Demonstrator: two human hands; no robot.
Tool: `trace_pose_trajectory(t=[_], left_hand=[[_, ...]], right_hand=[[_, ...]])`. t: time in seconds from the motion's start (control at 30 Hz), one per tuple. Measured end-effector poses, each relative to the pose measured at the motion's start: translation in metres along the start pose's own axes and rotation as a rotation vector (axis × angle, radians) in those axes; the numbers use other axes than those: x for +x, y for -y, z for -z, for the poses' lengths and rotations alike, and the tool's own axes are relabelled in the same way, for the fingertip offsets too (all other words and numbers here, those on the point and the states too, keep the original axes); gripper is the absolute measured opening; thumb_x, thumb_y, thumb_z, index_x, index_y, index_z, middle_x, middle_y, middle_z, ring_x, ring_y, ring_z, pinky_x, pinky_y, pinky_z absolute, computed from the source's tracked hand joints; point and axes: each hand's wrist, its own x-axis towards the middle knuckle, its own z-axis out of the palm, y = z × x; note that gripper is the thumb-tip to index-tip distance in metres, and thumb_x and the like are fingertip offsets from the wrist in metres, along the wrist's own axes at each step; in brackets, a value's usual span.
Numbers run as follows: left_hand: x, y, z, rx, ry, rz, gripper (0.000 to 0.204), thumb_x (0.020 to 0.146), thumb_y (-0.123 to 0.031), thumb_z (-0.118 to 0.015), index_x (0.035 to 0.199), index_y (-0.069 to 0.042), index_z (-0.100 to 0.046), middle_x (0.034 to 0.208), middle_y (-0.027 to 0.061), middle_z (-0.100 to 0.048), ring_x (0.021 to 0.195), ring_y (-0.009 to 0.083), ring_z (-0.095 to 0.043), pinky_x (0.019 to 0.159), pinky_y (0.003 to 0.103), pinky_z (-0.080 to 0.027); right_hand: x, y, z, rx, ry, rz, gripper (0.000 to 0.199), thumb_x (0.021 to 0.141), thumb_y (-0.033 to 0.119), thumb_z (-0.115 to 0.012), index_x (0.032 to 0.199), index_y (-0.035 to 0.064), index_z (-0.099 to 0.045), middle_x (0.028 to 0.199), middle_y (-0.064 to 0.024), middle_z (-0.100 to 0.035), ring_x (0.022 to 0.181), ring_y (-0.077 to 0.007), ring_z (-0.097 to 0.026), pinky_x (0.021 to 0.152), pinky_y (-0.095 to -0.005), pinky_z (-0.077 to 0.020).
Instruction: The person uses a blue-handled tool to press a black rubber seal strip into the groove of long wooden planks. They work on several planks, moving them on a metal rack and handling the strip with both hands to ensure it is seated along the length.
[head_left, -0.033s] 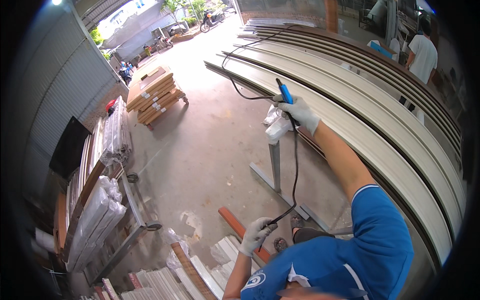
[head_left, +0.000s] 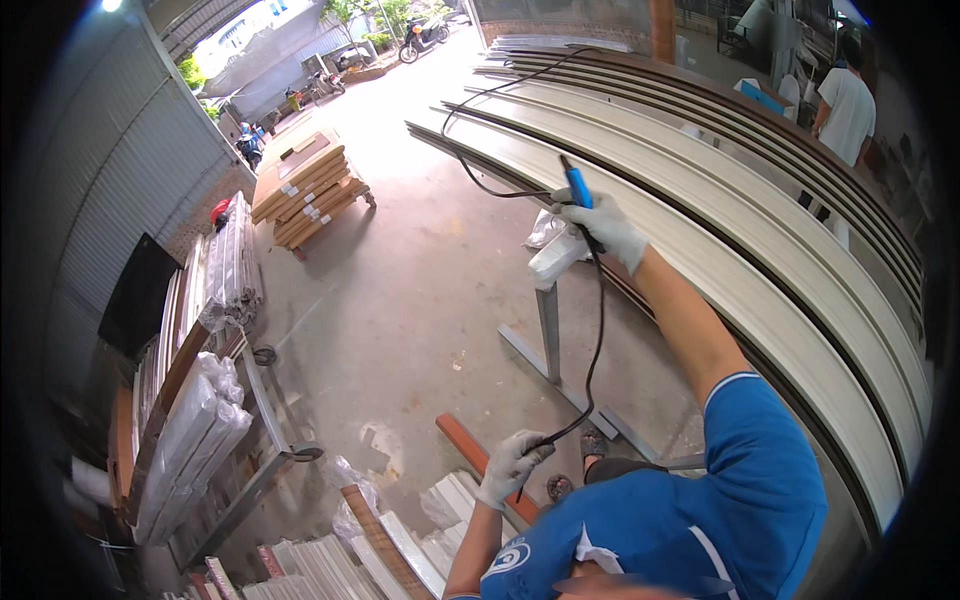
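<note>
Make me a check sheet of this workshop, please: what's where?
Surface: long pale panels lie on a metal stand.
Job's things: blue tool held over the panels.
Clutter: white bag by the tool; wood offcuts on the floor.
Hands: right hand gloved, grips the tool; left hand gloved, grips the cable.
Cables: black cable runs from tool to left hand; more loops across the panels.
Surroundings: board stack, wrapped bundles, a person beyond.

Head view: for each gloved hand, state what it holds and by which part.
Right hand grips the blue-handled tool by its handle; left hand holds its black cable near the lower end.
</note>
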Motion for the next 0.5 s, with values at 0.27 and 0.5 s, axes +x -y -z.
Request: trace_pose_trajectory(t=[0.27, 0.5], left_hand=[[0.180, -0.047, 0.027, 0.618, -0.588, -0.509, 0.031, 0.083, -0.015, -0.083, 0.109, -0.002, -0.073, 0.071, 0.0118, -0.062, 0.070, 0.0295, -0.060, 0.071, 0.043, -0.048], [0.336, -0.115, 0.029, 0.561, 0.066, -0.729, 0.029, 0.083, -0.013, -0.079, 0.111, -0.011, -0.073, 0.084, 0.0123, -0.071, 0.077, 0.0327, -0.069, 0.072, 0.043, -0.053]], right_hand=[[-0.120, 0.038, 0.054, 0.084, 0.112, -0.002, 0.032, 0.092, 0.004, -0.066, 0.124, -0.0017, -0.070, 0.114, -0.0133, -0.075, 0.070, -0.0109, -0.064, 0.065, -0.0251, -0.0536], [-0.122, 0.038, 0.054, -0.039, 0.632, 0.018, 0.028, 0.096, 0.007, -0.075, 0.122, 0.0005, -0.073, 0.112, -0.0080, -0.077, 0.096, -0.0149, -0.071, 0.085, -0.0301, -0.0574]])
